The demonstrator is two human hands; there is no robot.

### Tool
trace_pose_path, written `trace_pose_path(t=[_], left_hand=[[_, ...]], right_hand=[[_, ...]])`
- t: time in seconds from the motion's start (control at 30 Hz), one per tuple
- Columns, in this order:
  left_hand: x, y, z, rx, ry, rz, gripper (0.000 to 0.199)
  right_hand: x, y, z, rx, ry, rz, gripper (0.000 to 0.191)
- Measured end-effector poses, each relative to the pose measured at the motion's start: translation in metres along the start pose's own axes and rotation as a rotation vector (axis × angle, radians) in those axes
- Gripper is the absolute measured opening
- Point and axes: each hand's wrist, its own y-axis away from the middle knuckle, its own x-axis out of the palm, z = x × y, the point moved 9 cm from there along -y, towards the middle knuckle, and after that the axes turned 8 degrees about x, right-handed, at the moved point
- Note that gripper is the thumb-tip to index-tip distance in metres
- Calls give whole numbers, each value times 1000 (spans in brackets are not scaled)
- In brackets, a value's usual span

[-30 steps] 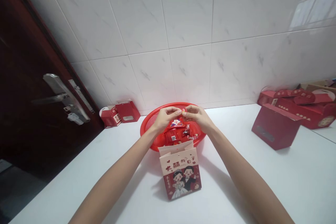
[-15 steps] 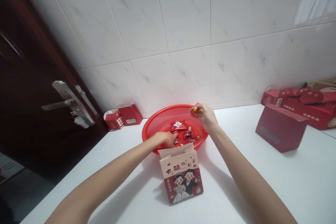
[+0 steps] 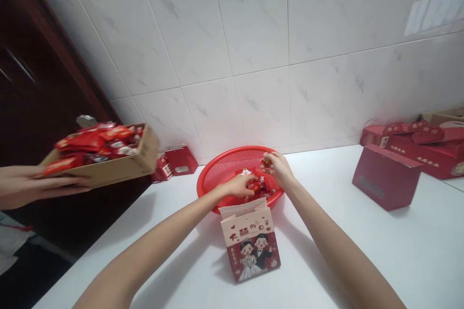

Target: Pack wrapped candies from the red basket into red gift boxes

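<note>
My right hand (image 3: 282, 170) pinches a small wrapped candy (image 3: 267, 161) at the right rim of a red plastic basket (image 3: 224, 160). My left hand (image 3: 242, 186) is inside the basket, fingers apart and reaching over several red-wrapped candies (image 3: 267, 183). Whether its fingertips touch a candy is hard to see. Right in front of the basket stands a gift box (image 3: 251, 241) with a cartoon bride and groom, its top flaps open. The box's inside is hidden from view.
At the left, another person's hand (image 3: 54, 186) holds a cardboard box (image 3: 123, 166) full of red packets over the table's edge. Small red boxes (image 3: 181, 160) stand by the wall. On the right are a dark red box (image 3: 386, 178) and a pile of red cartons (image 3: 422, 152).
Another person's hand with the cardboard box has come in from the left. My left hand has shifted right over the candies. My right hand has dipped slightly, still with its candy.
</note>
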Motion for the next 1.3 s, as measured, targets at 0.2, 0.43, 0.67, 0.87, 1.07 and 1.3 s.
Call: trace_pose_path(t=[0.2,0.43,0.67,0.87,1.07,1.3], left_hand=[[-21,7,-1,-182,499,-151,12],[-16,17,10,-284,761,-90,8],[-5,25,12,-307,721,5,10],[5,29,12,-362,638,64,9],[-11,30,15,-310,565,-39,17],[-60,40,16,-236,364,-269,21]], right_hand=[[-1,-5,-2,3,-16,-20,11],[-1,-5,-2,-10,11,-18,12],[3,-1,0,-15,53,10,12],[3,-4,-4,-7,72,-1,14],[0,-4,-3,-24,47,-31,16],[-9,-4,2,-62,-2,-101,16]])
